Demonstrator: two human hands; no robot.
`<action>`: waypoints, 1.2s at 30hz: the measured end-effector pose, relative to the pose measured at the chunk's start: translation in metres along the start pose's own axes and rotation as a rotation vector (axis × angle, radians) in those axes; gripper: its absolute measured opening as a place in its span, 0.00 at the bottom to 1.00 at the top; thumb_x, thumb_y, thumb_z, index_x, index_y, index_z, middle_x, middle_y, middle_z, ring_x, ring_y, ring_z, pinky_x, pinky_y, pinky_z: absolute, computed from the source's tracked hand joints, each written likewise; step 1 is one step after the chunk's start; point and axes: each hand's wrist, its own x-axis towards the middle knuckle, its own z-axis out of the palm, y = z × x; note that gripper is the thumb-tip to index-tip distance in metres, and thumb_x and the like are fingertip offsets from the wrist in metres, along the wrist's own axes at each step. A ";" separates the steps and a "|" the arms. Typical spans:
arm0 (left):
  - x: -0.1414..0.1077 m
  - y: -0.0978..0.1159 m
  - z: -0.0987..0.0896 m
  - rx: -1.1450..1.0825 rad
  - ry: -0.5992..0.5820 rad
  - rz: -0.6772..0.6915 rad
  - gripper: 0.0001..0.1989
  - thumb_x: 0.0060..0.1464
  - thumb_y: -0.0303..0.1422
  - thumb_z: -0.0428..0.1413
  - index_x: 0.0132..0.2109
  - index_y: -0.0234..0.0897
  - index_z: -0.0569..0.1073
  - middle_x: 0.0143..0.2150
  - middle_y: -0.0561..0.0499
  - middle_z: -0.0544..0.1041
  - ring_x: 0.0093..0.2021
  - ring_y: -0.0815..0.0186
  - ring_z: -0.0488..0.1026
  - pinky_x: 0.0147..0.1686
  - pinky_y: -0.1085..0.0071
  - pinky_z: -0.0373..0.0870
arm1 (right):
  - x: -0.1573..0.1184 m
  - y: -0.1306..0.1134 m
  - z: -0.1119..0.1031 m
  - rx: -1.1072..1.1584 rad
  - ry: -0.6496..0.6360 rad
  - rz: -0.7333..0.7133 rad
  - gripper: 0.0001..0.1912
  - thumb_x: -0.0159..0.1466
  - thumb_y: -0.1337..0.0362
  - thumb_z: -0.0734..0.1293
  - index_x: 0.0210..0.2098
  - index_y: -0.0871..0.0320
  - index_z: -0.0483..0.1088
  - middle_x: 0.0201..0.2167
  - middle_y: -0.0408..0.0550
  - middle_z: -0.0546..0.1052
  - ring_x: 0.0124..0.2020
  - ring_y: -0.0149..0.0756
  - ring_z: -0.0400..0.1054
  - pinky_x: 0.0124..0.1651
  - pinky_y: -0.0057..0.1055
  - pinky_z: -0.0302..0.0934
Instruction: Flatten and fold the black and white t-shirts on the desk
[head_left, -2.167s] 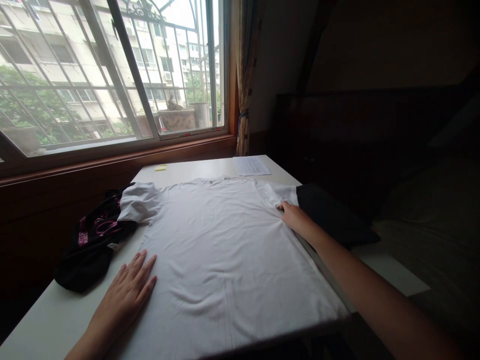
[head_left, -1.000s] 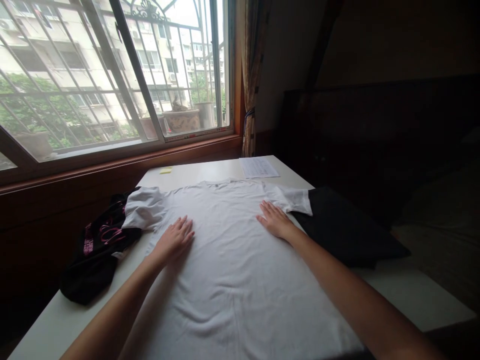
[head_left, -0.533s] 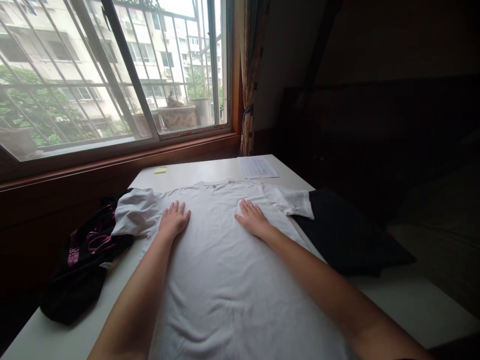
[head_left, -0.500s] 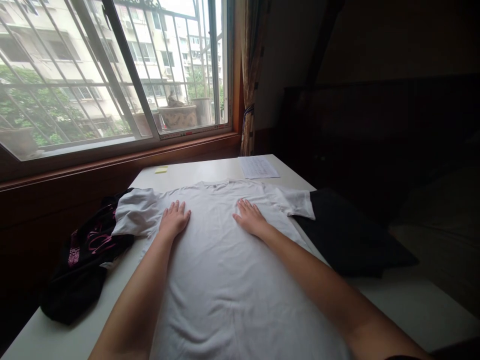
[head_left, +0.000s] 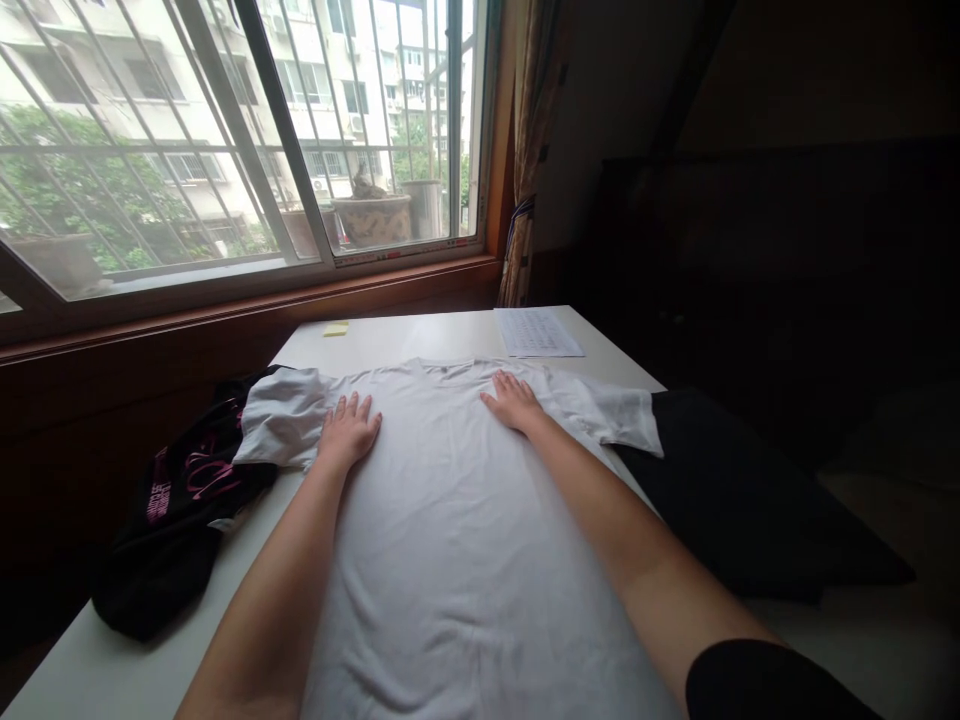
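Note:
A white T-shirt (head_left: pixel 442 520) lies spread over the table, its collar at the far end and both sleeves out to the sides. My left hand (head_left: pixel 350 430) rests flat on the shirt near the left sleeve, fingers apart. Near the right shoulder, below the collar, my right hand (head_left: pixel 514 402) lies on the cloth with its fingers stretched forward. Neither hand grasps the fabric. Soft wrinkles run across the lower front of the shirt, and its bottom edge is out of view.
A black garment with pink print (head_left: pixel 180 500) lies bunched at the left under the sleeve. Dark folded cloth (head_left: pixel 742 490) is at the right. Paper (head_left: pixel 538 332) and a yellow sticky note (head_left: pixel 336 328) lie on the white table (head_left: pixel 435 332). Beyond stand a barred window and a curtain (head_left: pixel 523 200).
My right hand has slid forward and slightly right over the shirt toward the collar. My left hand stays at nearly the same spot. The view has shifted slightly.

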 end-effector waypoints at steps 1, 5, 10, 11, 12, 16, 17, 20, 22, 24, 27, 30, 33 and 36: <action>0.001 -0.002 0.000 0.006 0.002 -0.005 0.35 0.70 0.50 0.35 0.75 0.37 0.53 0.78 0.40 0.46 0.77 0.47 0.42 0.72 0.46 0.42 | 0.003 0.004 -0.001 -0.002 0.000 0.013 0.43 0.73 0.41 0.45 0.77 0.63 0.40 0.78 0.53 0.38 0.78 0.43 0.30 0.75 0.46 0.26; 0.006 -0.006 0.002 0.032 0.002 -0.028 0.35 0.70 0.50 0.36 0.75 0.37 0.54 0.78 0.41 0.48 0.77 0.49 0.44 0.73 0.50 0.42 | 0.009 0.024 -0.005 -0.012 0.014 0.062 0.43 0.72 0.41 0.44 0.77 0.63 0.39 0.78 0.52 0.38 0.78 0.42 0.30 0.76 0.46 0.27; 0.009 -0.008 0.005 0.049 0.002 -0.042 0.35 0.69 0.51 0.36 0.75 0.38 0.53 0.78 0.43 0.47 0.77 0.51 0.44 0.73 0.51 0.42 | 0.006 0.048 -0.007 -0.036 0.038 0.115 0.44 0.72 0.41 0.45 0.77 0.65 0.39 0.78 0.50 0.38 0.78 0.40 0.31 0.76 0.43 0.28; 0.009 -0.008 0.005 0.049 0.002 -0.043 0.35 0.69 0.51 0.36 0.75 0.38 0.53 0.78 0.43 0.47 0.77 0.51 0.44 0.73 0.51 0.43 | 0.005 0.053 -0.007 -0.042 0.040 0.130 0.44 0.72 0.41 0.45 0.76 0.65 0.39 0.78 0.50 0.38 0.78 0.40 0.31 0.76 0.43 0.29; 0.008 -0.007 0.005 0.049 0.003 -0.044 0.35 0.69 0.51 0.35 0.75 0.38 0.54 0.78 0.43 0.47 0.77 0.50 0.44 0.73 0.50 0.43 | 0.004 0.057 -0.008 -0.046 0.042 0.147 0.43 0.72 0.42 0.45 0.76 0.65 0.40 0.78 0.50 0.38 0.78 0.40 0.31 0.76 0.43 0.29; 0.007 -0.006 0.004 0.045 0.007 -0.045 0.35 0.69 0.50 0.35 0.75 0.37 0.53 0.78 0.42 0.47 0.77 0.51 0.44 0.73 0.51 0.43 | 0.003 0.071 -0.019 -0.064 0.050 0.223 0.38 0.74 0.50 0.44 0.76 0.65 0.43 0.78 0.54 0.42 0.77 0.44 0.35 0.75 0.50 0.32; 0.006 -0.005 0.004 0.044 0.007 -0.045 0.35 0.69 0.50 0.35 0.75 0.37 0.53 0.78 0.42 0.47 0.77 0.51 0.44 0.73 0.51 0.43 | 0.004 0.071 -0.022 -0.069 0.057 0.241 0.37 0.74 0.52 0.45 0.76 0.65 0.45 0.77 0.57 0.43 0.77 0.47 0.36 0.75 0.53 0.32; 0.005 -0.004 0.002 0.040 0.007 -0.049 0.35 0.69 0.50 0.35 0.75 0.37 0.53 0.78 0.42 0.47 0.77 0.50 0.44 0.73 0.50 0.43 | 0.012 0.057 -0.027 -0.079 0.094 0.242 0.36 0.74 0.54 0.44 0.75 0.70 0.46 0.76 0.64 0.45 0.77 0.53 0.36 0.74 0.58 0.29; 0.004 -0.003 0.002 0.038 0.008 -0.056 0.35 0.69 0.50 0.36 0.75 0.37 0.53 0.78 0.42 0.47 0.77 0.50 0.44 0.73 0.50 0.43 | 0.018 0.035 -0.023 -0.077 0.106 0.167 0.38 0.74 0.51 0.44 0.75 0.70 0.45 0.77 0.63 0.43 0.77 0.50 0.33 0.74 0.55 0.27; 0.004 -0.002 0.001 0.036 0.007 -0.059 0.35 0.69 0.50 0.35 0.75 0.37 0.53 0.78 0.42 0.47 0.77 0.51 0.43 0.73 0.50 0.42 | 0.024 0.008 -0.014 -0.066 0.087 0.046 0.40 0.74 0.46 0.44 0.75 0.66 0.45 0.77 0.56 0.41 0.77 0.44 0.32 0.75 0.48 0.28; 0.003 -0.002 0.000 0.032 0.005 -0.054 0.35 0.69 0.50 0.35 0.75 0.37 0.53 0.78 0.42 0.47 0.77 0.52 0.43 0.73 0.51 0.42 | 0.029 -0.023 0.002 -0.049 0.031 -0.114 0.40 0.73 0.42 0.45 0.76 0.58 0.46 0.78 0.46 0.41 0.77 0.36 0.33 0.75 0.40 0.32; 0.003 -0.003 0.000 0.032 0.006 -0.054 0.35 0.69 0.50 0.36 0.75 0.38 0.54 0.78 0.42 0.47 0.77 0.51 0.43 0.73 0.51 0.42 | 0.032 -0.023 0.007 -0.044 0.007 -0.150 0.40 0.73 0.42 0.46 0.76 0.57 0.43 0.78 0.45 0.41 0.77 0.36 0.34 0.76 0.40 0.32; 0.004 -0.003 0.000 0.038 0.011 -0.057 0.35 0.69 0.50 0.36 0.75 0.37 0.54 0.78 0.42 0.48 0.77 0.51 0.43 0.73 0.51 0.43 | 0.031 0.007 0.000 -0.048 0.011 -0.076 0.39 0.73 0.43 0.46 0.76 0.58 0.44 0.78 0.48 0.41 0.77 0.41 0.34 0.76 0.45 0.32; 0.003 -0.002 0.000 0.044 0.018 -0.055 0.35 0.69 0.50 0.37 0.75 0.37 0.55 0.78 0.42 0.48 0.77 0.50 0.44 0.73 0.51 0.43 | 0.028 0.042 -0.010 -0.055 0.025 0.016 0.39 0.73 0.43 0.46 0.76 0.58 0.46 0.78 0.51 0.42 0.77 0.45 0.35 0.75 0.48 0.33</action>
